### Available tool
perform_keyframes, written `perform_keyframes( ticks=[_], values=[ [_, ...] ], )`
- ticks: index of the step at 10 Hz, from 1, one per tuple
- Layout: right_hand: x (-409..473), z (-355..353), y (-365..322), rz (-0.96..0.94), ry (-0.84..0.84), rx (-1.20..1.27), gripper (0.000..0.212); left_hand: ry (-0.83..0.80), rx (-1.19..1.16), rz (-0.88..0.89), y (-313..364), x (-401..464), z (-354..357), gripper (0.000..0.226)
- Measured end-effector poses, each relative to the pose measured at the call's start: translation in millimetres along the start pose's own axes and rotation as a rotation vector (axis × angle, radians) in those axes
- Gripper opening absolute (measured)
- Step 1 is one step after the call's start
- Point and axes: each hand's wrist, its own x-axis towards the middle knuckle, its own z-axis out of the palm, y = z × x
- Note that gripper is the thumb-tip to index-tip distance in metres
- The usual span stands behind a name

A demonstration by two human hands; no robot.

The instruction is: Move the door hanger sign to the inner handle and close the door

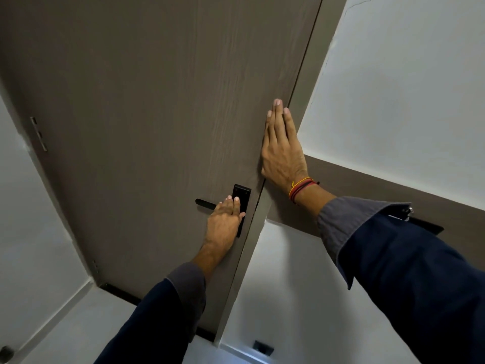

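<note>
Door (147,122) sits at or nearly in its frame (296,106). Left hand (223,222) grips the black handle (207,204), fingers wrapped over the lever near its plate; lever runs horizontal, pointing left. Right hand (282,145) lies flat, fingers extended, across the latch-side edge, above the handle. Sign not visible; latch engagement cannot be judged.

- White plaster walls (406,88) flanked the doorway, with a thin crack near the top right.
- A grey-brown band (380,187) ran across the right wall.
- The floor (86,324) was pale grey.
- A small dark fitting (263,347) sat low on the right wall.
- Light was soft and even.
</note>
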Motion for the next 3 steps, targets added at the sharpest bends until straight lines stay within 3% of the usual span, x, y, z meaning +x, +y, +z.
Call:
perform_keyframes(
  ticks=[2,3],
  values=[
    [-6,-7,4,0.035,-0.004,0.139,0.075,-0.111,-0.131,-0.056,-1,-2,-27,0.057],
    [-11,-12,15,0.035,0.033,0.311,0.081,-0.09,-0.075,0.008,-8,3,-64,0.047]
  ],
)
